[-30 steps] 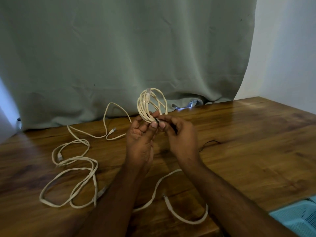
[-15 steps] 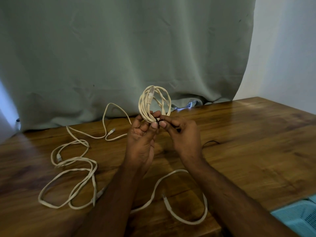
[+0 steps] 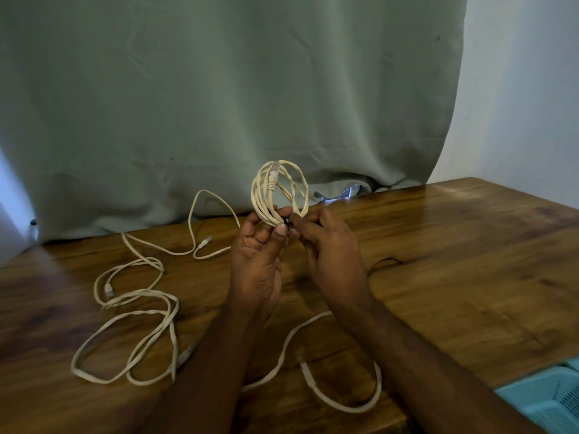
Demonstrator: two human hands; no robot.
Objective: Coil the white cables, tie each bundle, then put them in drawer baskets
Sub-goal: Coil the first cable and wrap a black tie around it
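Wooden table (image 3: 470, 277) edge meets blue basket (image 3: 545, 402), contents unseen

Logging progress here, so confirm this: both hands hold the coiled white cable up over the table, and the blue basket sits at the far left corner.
One detail is wrong. The head view shows the blue basket at the near right corner, not far left. The rest stands: the left hand and right hand hold the coiled white cable over the table.
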